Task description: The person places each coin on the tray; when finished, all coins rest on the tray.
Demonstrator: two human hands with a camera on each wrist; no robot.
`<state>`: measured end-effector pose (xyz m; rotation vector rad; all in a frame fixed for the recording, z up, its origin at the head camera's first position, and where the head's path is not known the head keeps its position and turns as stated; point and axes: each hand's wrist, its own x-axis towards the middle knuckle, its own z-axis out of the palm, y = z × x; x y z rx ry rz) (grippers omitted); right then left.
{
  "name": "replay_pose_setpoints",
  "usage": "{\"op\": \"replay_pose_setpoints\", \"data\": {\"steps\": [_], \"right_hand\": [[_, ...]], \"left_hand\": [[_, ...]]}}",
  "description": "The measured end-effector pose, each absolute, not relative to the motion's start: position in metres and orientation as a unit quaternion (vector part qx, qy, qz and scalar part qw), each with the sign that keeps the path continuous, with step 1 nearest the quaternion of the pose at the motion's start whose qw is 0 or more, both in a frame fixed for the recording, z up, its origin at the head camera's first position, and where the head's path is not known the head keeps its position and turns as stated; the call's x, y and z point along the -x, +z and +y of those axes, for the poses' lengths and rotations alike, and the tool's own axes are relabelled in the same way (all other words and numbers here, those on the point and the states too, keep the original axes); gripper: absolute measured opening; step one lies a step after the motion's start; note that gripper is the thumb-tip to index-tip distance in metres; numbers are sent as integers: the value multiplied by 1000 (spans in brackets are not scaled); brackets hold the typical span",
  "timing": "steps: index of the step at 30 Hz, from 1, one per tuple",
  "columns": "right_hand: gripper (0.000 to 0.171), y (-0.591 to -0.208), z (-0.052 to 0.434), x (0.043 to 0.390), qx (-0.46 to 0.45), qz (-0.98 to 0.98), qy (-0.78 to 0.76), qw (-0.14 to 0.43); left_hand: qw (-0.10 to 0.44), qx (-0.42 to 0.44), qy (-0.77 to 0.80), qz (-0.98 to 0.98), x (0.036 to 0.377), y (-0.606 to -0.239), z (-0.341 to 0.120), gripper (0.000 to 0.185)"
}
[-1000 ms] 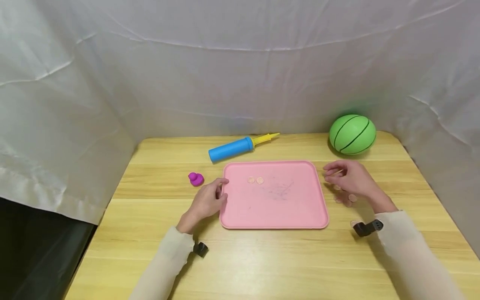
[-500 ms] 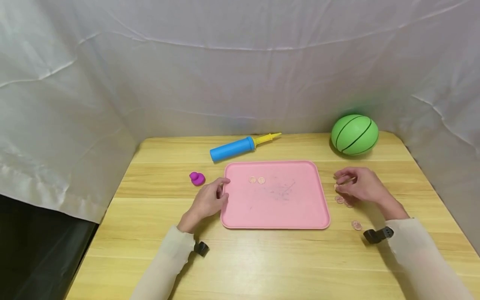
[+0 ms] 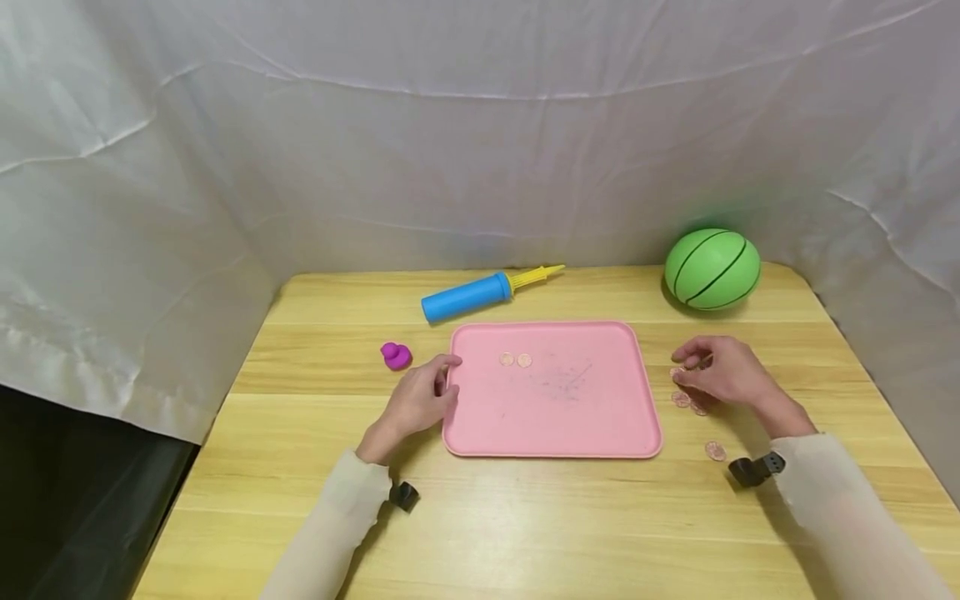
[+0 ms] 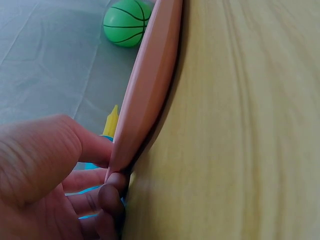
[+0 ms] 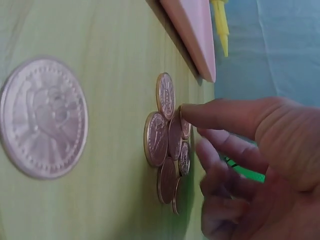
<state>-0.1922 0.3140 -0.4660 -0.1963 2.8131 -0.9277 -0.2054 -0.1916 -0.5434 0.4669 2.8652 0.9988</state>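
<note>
A pink tray [image 3: 555, 417] lies mid-table with two coins [image 3: 515, 360] on it. My left hand [image 3: 423, 398] is at the tray's left edge; in the left wrist view its thumb [image 4: 87, 145] and fingers pinch the tray rim [image 4: 150, 80]. My right hand [image 3: 722, 372] hovers just right of the tray over a small pile of copper coins [image 3: 686, 400]. Seen from the right wrist, the thumb [image 5: 220, 116] and curled fingers close on a coin at the edge of the pile [image 5: 167, 147]. One more coin [image 3: 714, 451] [image 5: 45, 131] lies apart, nearer me.
A blue pump with a yellow nozzle [image 3: 480, 293] lies behind the tray and a green ball [image 3: 711, 268] sits at the back right. A small purple toy [image 3: 394, 355] stands left of the tray. White cloth walls the table on three sides.
My right hand has drawn away from the tray's right edge, rightward and toward me, down onto the coin pile. The left hand and tray have stayed put.
</note>
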Motion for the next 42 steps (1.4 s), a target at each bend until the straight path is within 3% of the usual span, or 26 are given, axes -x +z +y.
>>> {"op": "replay_pose_setpoints", "data": {"steps": [9, 16, 22, 25, 28, 32, 38, 42], "right_hand": [[30, -464, 312, 198, 57, 957, -268, 95], [27, -460, 308, 204, 95, 948, -267, 143], [20, -465, 306, 206, 135, 944, -265, 140], [26, -468, 304, 206, 150, 933, -290, 154], [35, -470, 305, 204, 169, 938, -269, 135], [30, -468, 307, 203, 171, 960, -204, 90], [35, -464, 308, 202, 128, 961, -210, 128], [30, -463, 307, 203, 129, 960, -214, 128]], "left_hand": [[33, -155, 336, 928, 207, -543, -192, 48], [34, -154, 338, 928, 205, -541, -193, 48], [33, -153, 339, 928, 204, -539, -193, 47], [31, -155, 341, 927, 204, -538, -192, 47], [30, -157, 341, 926, 204, -539, -192, 47], [36, -156, 338, 928, 205, -541, -192, 47], [32, -155, 332, 930, 205, -541, -191, 48], [30, -158, 333, 929, 205, -541, -192, 48]]}}
